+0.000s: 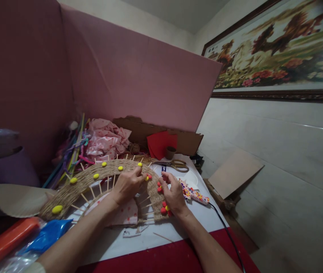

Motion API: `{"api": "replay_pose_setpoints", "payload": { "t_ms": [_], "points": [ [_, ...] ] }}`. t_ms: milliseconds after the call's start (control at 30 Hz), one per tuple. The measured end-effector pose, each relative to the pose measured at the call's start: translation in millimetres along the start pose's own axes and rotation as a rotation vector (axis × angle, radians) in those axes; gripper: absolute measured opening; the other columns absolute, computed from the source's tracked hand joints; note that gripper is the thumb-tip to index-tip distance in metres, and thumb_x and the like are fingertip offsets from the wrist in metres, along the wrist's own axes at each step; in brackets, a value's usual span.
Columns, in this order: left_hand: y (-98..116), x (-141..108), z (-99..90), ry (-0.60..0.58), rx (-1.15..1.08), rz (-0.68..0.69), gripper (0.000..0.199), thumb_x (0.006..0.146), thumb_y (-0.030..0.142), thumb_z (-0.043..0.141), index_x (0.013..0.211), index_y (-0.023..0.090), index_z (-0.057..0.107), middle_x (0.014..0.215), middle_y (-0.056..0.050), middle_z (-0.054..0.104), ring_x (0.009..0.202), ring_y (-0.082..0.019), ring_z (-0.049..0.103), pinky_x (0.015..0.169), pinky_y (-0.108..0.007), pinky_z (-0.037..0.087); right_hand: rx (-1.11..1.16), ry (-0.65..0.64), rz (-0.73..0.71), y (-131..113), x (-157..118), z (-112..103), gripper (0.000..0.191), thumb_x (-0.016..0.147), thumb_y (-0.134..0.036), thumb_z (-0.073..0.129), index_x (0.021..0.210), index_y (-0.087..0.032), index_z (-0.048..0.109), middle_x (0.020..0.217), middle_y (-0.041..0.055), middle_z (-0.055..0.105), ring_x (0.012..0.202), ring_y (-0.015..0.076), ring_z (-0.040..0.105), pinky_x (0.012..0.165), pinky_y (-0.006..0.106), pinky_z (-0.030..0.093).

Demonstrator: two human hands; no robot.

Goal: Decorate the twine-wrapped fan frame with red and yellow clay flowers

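Note:
A woven twine arch (87, 181) with wooden sticks poking out lies on the white sheet. Yellow discs (73, 180) dot its left and top, and red pieces with yellow centres (164, 207) run down its right side. My left hand (129, 184) rests over the upper right of the arch, fingers bent down beside a small red and yellow piece; its fingertips are partly hidden. My right hand (173, 192) is at the arch's right edge, thumb and forefinger brought together; whatever lies between them is too small to name. Below the arch's curve is spotted pink fabric (127, 212).
Scissors (175, 164) and a flower-patterned tool (197, 196) with a black cord lie on the right. Orange (10, 239) and blue (49, 235) packets sit at the front left. Crumpled pink cloth (106, 138), red sheets (161, 144) and cardboard (188, 143) are behind.

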State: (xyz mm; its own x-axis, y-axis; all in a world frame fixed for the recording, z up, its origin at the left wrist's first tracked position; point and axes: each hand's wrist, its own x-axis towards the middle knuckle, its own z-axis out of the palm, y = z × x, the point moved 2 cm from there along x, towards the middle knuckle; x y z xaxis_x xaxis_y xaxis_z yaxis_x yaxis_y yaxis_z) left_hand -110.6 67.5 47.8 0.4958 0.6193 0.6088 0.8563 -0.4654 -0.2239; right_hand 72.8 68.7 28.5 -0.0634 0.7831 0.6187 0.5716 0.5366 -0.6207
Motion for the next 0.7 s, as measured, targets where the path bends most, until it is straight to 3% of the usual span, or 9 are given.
{"api": "replay_pose_setpoints", "payload": {
  "t_ms": [167, 333, 533, 700],
  "points": [
    [2, 4, -6.2, -0.082, 0.014, -0.097, 0.035, 0.085, 0.016, 0.043, 0.115, 0.028, 0.057, 0.097, -0.007, 0.059, 0.060, -0.015, 0.059, 0.045, -0.022, 0.039, 0.002, -0.006, -0.003, 0, 0, 0, 0.023, 0.086, -0.026, 0.049, 0.105, -0.016, 0.058, 0.088, 0.0064, 0.065, 0.083, 0.0188, 0.060, 0.077, 0.032, 0.046],
    [3, 7, -8.6, -0.164, -0.043, -0.125, 0.036, 0.085, 0.016, 0.042, 0.112, 0.033, 0.059, 0.099, -0.006, 0.057, 0.060, -0.014, 0.059, 0.046, -0.022, 0.037, -0.004, -0.005, -0.003, -1, 0, 0, 0.024, 0.087, -0.028, 0.049, 0.105, -0.016, 0.058, 0.088, 0.0066, 0.064, 0.084, 0.0192, 0.060, 0.078, 0.033, 0.046],
    [1, 10, -11.8, -0.132, -0.182, -0.207, 0.035, 0.081, 0.013, 0.045, 0.106, 0.029, 0.063, 0.100, -0.005, 0.056, 0.068, -0.014, 0.059, 0.051, -0.022, 0.038, -0.014, -0.002, -0.015, -1, 0, 0, 0.024, 0.087, -0.028, 0.048, 0.106, -0.017, 0.058, 0.087, 0.0065, 0.065, 0.084, 0.0192, 0.060, 0.078, 0.032, 0.046],
    [-4, 11, -10.4, -0.119, -0.254, -0.205, 0.031, 0.079, 0.015, 0.050, 0.099, 0.032, 0.067, 0.097, -0.003, 0.057, 0.064, -0.013, 0.056, 0.051, -0.022, 0.037, -0.013, 0.003, -0.022, -1, 0, 0, 0.024, 0.086, -0.028, 0.048, 0.106, -0.017, 0.058, 0.087, 0.0060, 0.065, 0.084, 0.0188, 0.060, 0.077, 0.031, 0.047]
  ]
}}
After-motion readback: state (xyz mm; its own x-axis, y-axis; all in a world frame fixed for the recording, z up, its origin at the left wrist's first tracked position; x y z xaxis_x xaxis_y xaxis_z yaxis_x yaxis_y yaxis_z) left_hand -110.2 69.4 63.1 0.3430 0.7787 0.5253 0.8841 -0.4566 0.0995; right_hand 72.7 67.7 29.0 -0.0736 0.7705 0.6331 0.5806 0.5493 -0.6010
